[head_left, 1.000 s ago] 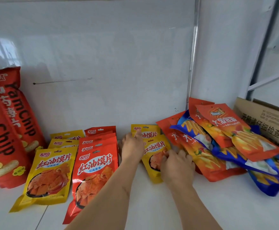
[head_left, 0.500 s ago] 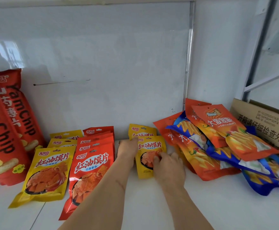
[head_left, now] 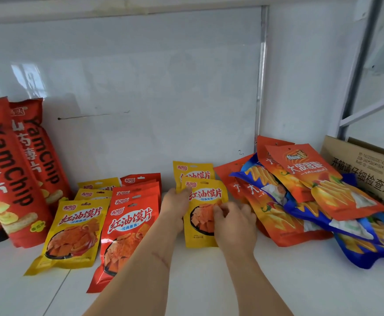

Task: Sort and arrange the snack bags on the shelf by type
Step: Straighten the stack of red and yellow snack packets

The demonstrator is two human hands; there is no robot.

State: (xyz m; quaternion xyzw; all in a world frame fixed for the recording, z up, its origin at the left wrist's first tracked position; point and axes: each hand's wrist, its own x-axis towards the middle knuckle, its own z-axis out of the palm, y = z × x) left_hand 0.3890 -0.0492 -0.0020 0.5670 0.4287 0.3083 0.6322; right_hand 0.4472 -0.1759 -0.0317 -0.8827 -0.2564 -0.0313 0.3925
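Note:
A small yellow snack bag [head_left: 201,201] lies in the middle of the white shelf [head_left: 232,283], on top of a second yellow bag [head_left: 192,171] behind it. My left hand [head_left: 176,205] grips the front bag's left edge with the thumb over its top corner. My right hand [head_left: 233,221] pinches its lower right part. To the left lie a row of yellow bags [head_left: 72,233] and a row of red bags [head_left: 127,233] of the same brand. Tall red YamChip bags [head_left: 15,169] stand at the far left.
A loose pile of orange and blue chip bags [head_left: 312,201] lies to the right of my hands. A cardboard box [head_left: 369,165] stands behind it at the far right. A white back wall [head_left: 140,87] closes the shelf, with a metal upright [head_left: 260,87].
Both hands have drawn the front yellow bag slightly leftward and toward me, away from the orange pile. My left thumb now sits on its top corner.

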